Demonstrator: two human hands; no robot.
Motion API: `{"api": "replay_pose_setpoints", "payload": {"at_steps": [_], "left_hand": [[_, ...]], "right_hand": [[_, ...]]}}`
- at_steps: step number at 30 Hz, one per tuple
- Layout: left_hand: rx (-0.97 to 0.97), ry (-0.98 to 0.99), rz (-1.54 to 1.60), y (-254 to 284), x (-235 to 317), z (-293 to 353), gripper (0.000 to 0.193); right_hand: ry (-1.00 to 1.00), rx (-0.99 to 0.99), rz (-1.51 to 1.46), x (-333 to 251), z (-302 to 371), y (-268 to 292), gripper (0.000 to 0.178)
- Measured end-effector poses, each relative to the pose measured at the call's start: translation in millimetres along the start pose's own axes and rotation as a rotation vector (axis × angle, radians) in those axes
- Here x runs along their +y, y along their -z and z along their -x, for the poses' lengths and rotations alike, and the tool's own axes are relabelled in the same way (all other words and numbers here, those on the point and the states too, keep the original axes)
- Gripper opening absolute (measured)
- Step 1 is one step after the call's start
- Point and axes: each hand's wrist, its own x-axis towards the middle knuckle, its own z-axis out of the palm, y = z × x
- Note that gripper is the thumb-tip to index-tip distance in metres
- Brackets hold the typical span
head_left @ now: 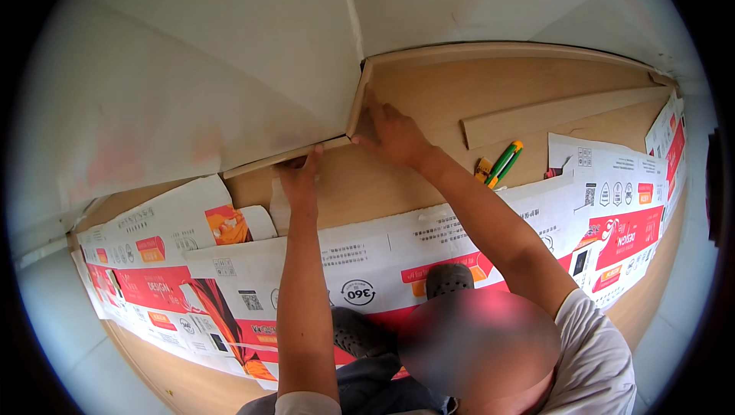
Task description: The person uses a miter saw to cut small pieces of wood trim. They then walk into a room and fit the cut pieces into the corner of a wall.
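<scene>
Two walls (230,55): met beside the board (459,93).
Sheets (337,258): sat under the shoes (449,280), maybe against scuffs.
Loose strip (566,114): lay right, probably out of the way.
Right hand (394,133): half-open against the short strip (355,112), steadying it I guess.
Left hand (298,178): curled at the front strip (264,163), grip unclear.
Cutter (505,162): parked within reach.

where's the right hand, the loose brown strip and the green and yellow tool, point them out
right hand (396,136): head view, on the back of the hand
loose brown strip (559,115): head view, about midway along it
green and yellow tool (504,161): head view, on its green body
</scene>
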Motion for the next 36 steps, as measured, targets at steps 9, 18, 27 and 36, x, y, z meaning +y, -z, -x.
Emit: {"api": "replay_pose_setpoints", "payload": {"at_steps": [9,18,27,36], "left_hand": [[-0.010,-0.002,0.011,-2,2,2,0.079],[0.037,-0.031,0.028,-5,-4,1,0.080],[-0.068,-0.109,0.029,2,-10,-8,0.059],[-0.051,-0.145,-0.026,0,-7,-6,0.055]], "right_hand": [[0.059,-0.081,-0.002,4,-3,5,0.119],[-0.038,-0.091,0.001,-6,-9,3,0.122],[0.027,-0.096,0.027,-6,-11,5,0.119],[0.049,-0.059,-0.029,0,-11,-4,0.122]]}}
